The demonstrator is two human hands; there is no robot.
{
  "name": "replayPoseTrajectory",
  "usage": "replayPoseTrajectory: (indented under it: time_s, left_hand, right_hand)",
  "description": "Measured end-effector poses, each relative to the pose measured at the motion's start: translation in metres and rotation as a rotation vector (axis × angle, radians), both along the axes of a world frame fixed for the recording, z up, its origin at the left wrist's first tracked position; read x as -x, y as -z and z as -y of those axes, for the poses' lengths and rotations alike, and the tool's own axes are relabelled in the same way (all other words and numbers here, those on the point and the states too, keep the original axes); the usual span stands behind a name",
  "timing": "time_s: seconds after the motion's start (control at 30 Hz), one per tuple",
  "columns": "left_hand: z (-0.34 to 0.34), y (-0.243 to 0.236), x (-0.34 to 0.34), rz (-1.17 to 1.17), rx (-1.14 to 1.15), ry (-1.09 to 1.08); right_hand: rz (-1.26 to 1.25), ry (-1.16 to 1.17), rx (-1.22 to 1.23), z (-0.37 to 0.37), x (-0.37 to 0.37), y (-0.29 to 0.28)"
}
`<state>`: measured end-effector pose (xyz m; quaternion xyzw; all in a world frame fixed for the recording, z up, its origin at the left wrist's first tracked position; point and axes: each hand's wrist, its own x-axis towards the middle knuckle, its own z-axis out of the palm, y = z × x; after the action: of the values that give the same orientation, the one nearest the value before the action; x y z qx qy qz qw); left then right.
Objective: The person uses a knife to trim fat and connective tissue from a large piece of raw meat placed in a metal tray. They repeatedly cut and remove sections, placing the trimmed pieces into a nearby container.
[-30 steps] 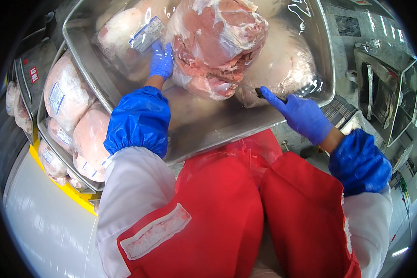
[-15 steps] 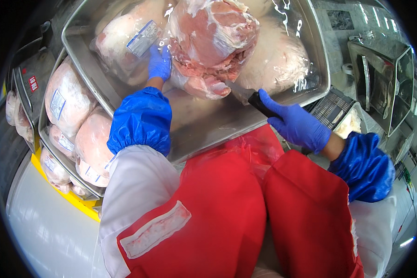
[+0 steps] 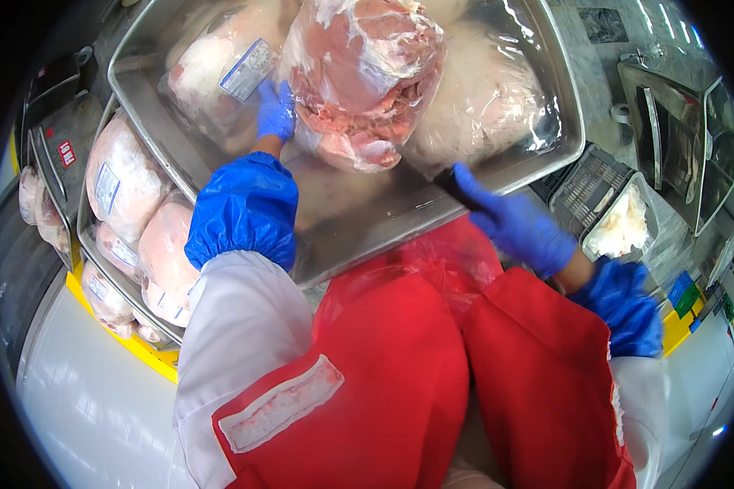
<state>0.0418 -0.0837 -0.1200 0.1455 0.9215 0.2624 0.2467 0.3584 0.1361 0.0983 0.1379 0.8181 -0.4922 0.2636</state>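
A large cut of raw meat, pink with white fat, rests on the bagged pieces in a steel tub. My left hand, in a blue glove, lies against its left side with the fingers stretched out. Closed around the black handle of a knife is my gloved right hand, just off the tub's near right edge. The knife's blade is hard to make out in front of the meat. To the right lies a bagged piece of meat, and a labelled bagged piece is on the left.
A second steel tub at left holds several labelled bagged pieces. Right of me stand a dark plastic crate, a clear bag with whitish scraps and a metal-framed bin. My red apron meets the tub's near edge.
My right hand has drawn the knife down and away from the meat, toward me. The blade showed clearly at the meat before. My left hand stays at the meat's left side.
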Motion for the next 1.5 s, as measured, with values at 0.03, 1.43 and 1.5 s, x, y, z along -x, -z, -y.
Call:
replayPoseTrajectory:
  time_s: [0.03, 1.43, 1.5]
  left_hand:
    - [0.01, 0.009, 0.004, -0.024, -0.002, 0.025]
    - [0.005, -0.01, -0.003, 0.019, 0.086, -0.069]
    - [0.004, -0.009, -0.006, 0.063, 0.074, -0.074]
  right_hand:
    - [-0.07, -0.068, -0.014, -0.016, 0.01, -0.002]
    - [-0.225, -0.414, -0.7, 0.011, 0.037, 0.057]
    - [-0.186, -0.391, -0.664, 0.01, 0.035, 0.054]
